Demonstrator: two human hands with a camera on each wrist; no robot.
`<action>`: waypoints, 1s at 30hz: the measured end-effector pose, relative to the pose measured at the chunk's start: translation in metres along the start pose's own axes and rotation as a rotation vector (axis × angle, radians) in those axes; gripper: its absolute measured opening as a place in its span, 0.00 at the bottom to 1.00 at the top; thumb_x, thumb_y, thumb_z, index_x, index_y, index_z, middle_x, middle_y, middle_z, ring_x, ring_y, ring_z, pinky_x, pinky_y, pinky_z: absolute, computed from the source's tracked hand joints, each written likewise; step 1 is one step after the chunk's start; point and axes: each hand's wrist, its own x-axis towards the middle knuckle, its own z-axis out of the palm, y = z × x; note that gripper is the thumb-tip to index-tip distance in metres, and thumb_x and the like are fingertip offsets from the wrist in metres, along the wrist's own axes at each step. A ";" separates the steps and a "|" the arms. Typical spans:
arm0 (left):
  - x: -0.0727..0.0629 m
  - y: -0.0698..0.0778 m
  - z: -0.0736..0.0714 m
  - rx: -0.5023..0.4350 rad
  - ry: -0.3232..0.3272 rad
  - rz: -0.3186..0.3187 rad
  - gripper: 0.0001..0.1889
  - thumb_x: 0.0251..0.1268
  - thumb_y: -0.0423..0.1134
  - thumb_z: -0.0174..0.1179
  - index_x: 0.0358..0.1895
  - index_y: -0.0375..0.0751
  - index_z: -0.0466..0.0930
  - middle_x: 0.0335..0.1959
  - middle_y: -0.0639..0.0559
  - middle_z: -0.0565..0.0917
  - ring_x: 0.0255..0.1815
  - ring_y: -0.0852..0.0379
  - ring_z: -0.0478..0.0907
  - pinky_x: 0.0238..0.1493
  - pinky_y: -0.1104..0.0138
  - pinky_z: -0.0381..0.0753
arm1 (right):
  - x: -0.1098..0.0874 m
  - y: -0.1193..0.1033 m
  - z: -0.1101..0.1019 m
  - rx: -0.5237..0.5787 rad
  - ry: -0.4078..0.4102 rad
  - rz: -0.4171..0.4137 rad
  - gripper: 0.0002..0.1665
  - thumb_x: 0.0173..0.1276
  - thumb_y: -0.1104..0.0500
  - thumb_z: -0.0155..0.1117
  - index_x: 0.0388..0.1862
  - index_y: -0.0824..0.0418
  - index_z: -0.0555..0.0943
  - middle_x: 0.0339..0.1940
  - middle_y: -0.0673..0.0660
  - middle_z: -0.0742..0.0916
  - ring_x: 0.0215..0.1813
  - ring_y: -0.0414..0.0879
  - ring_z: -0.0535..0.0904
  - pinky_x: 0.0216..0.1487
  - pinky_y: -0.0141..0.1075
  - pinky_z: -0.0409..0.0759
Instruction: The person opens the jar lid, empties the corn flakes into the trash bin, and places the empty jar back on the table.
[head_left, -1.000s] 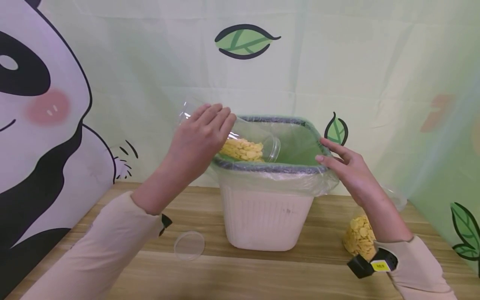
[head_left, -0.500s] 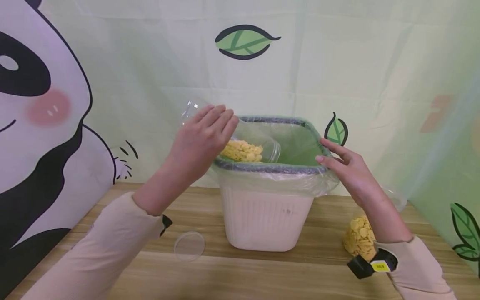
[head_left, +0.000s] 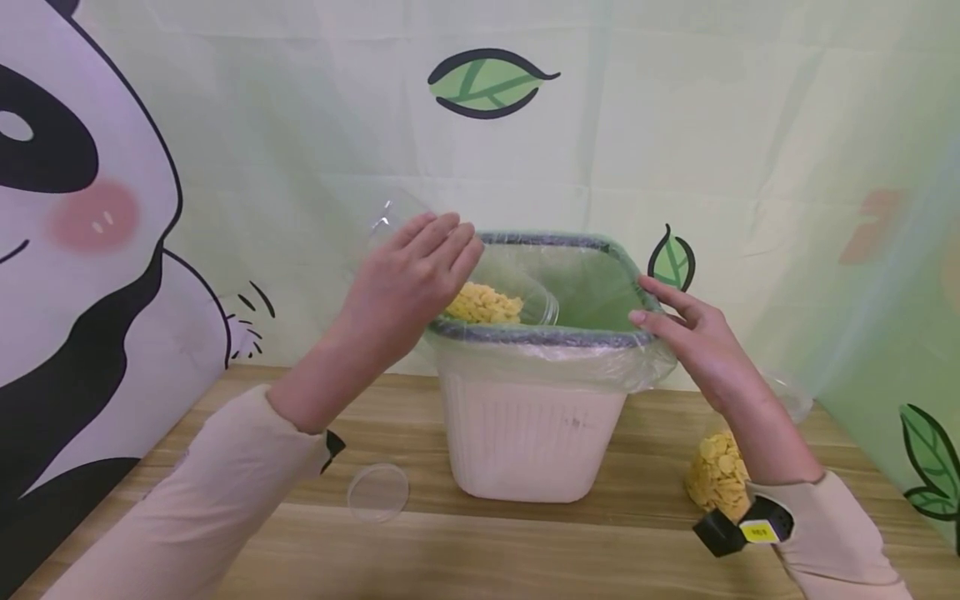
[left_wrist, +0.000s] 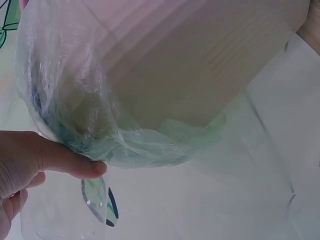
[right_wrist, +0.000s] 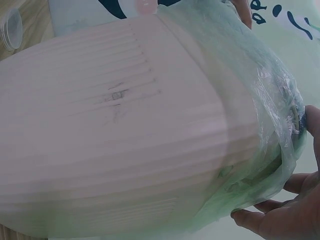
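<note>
My left hand grips a clear plastic jar that lies tilted, mouth to the right, over the trash bin. Yellow flakes lie in its lower part; my hand hides the middle. The bin is pale and upright, with a clear green bag folded over its dark rim. My right hand holds the bin's right corner, thumb and index finger over the rim. In the right wrist view its other fingers touch the bag outside. The left wrist view shows my thumb beside the clear jar wall.
A round clear lid lies on the wooden table, front left of the bin. A second clear jar of yellow flakes stands at the right, partly behind my right forearm. A printed cloth backdrop hangs behind.
My left hand and the jar's base end have shifted slightly right. Fewer flakes show past my fingers. The right hand and the bin stay where they were.
</note>
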 end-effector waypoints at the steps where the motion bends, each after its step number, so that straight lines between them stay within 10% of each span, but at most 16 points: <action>1: 0.000 0.000 0.000 0.005 0.004 0.006 0.20 0.53 0.23 0.59 0.52 0.33 0.74 0.53 0.42 0.78 0.57 0.47 0.72 0.62 0.61 0.65 | 0.000 0.000 0.000 0.004 0.000 -0.001 0.39 0.67 0.49 0.54 0.72 0.56 0.51 0.74 0.56 0.49 0.70 0.60 0.50 0.65 0.60 0.47; 20: 0.000 0.002 0.003 0.053 0.058 0.045 0.18 0.52 0.22 0.59 0.49 0.34 0.75 0.50 0.44 0.79 0.56 0.49 0.72 0.62 0.63 0.64 | -0.002 -0.001 0.001 0.013 -0.005 0.006 0.39 0.67 0.49 0.54 0.72 0.56 0.51 0.74 0.56 0.48 0.70 0.61 0.49 0.65 0.60 0.46; 30: 0.000 -0.001 0.004 -0.039 0.053 -0.036 0.18 0.55 0.23 0.58 0.51 0.33 0.75 0.51 0.42 0.79 0.55 0.47 0.73 0.61 0.60 0.67 | -0.001 0.001 0.001 0.020 -0.002 0.002 0.39 0.67 0.50 0.54 0.72 0.57 0.51 0.74 0.57 0.48 0.70 0.60 0.50 0.65 0.60 0.46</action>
